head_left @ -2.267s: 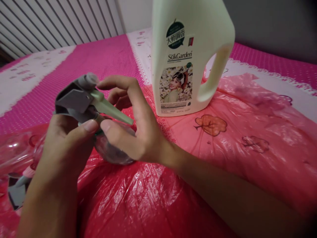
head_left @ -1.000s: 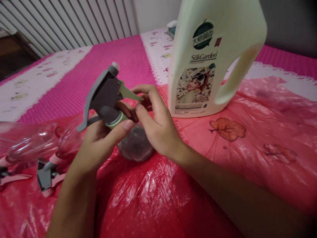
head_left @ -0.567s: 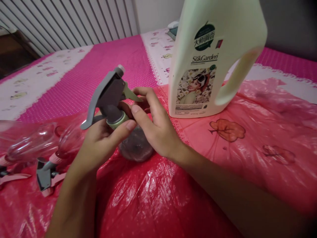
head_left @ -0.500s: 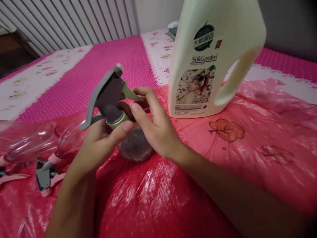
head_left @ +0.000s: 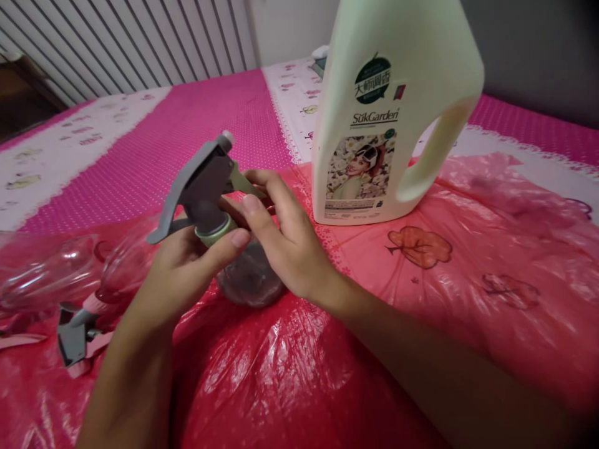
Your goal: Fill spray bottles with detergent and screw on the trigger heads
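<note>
A clear spray bottle [head_left: 251, 274] with a grey trigger head [head_left: 199, 181], a pale green trigger and a green collar stands tilted in front of me. My left hand [head_left: 187, 262] is closed round the collar, its thumb lying along the near side. On the other side, my right hand [head_left: 285, 240] has its fingers curled about the trigger and the bottle's upper part; its fingertips are partly hidden. The bottle's round base rests on the red plastic sheet [head_left: 262, 374].
A large cream SukGarden jug [head_left: 433, 68] with a handle stands just beyond my right hand. To the left lie clear spray bottles [head_left: 51, 271] with grey and pink heads [head_left: 77, 333]. Pink and white patterned cloth [head_left: 215, 112] lies behind, before a slatted panel [head_left: 135, 37].
The view has shifted slightly, so the jug and the bottles at left sit a little further left. Both hands keep nearly the same hold on the spray bottle.
</note>
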`<state>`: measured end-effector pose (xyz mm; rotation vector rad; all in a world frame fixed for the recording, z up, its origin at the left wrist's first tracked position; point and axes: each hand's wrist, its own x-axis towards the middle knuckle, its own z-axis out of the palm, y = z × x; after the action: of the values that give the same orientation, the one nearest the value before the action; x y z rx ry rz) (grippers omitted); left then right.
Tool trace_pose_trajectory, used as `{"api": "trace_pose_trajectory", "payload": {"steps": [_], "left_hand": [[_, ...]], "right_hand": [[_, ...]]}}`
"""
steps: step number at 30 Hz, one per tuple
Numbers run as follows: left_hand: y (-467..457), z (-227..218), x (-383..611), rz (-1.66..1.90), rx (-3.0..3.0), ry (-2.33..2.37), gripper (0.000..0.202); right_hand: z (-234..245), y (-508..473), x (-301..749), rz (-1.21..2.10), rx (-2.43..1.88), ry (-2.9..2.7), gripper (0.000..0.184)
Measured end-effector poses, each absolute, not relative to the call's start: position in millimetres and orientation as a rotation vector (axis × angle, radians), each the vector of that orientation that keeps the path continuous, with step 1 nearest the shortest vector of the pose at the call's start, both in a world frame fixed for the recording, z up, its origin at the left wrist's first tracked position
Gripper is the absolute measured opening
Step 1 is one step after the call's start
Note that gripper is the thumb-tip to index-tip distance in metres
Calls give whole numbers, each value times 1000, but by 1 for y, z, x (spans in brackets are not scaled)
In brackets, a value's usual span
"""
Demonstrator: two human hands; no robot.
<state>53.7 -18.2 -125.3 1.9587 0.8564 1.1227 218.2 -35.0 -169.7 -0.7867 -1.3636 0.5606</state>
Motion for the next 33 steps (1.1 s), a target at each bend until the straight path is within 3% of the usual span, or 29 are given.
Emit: {"api": "trace_pose_trajectory", "payload": {"steps": [4, 9, 20, 25, 33], "left_hand": [[-19, -121, 58, 1089, 1968, 896, 44], [-19, -120, 61, 1083, 1983, 849, 43], [-17, -131, 44, 960, 1799, 793, 24], [-20, -119, 56, 958, 1516, 746, 36], [-17, -123, 62, 1064, 1572, 807, 47]], "right_hand": [[-167, -38, 216, 562, -757, -1393, 41], [-164, -41, 215, 567, -765, -1399, 57], [-158, -47, 216, 668, -712, -1357, 49], [-161, -43, 216, 646, -730, -1370, 51], [-165, -41, 215, 679, -768, -1356, 52]]}}
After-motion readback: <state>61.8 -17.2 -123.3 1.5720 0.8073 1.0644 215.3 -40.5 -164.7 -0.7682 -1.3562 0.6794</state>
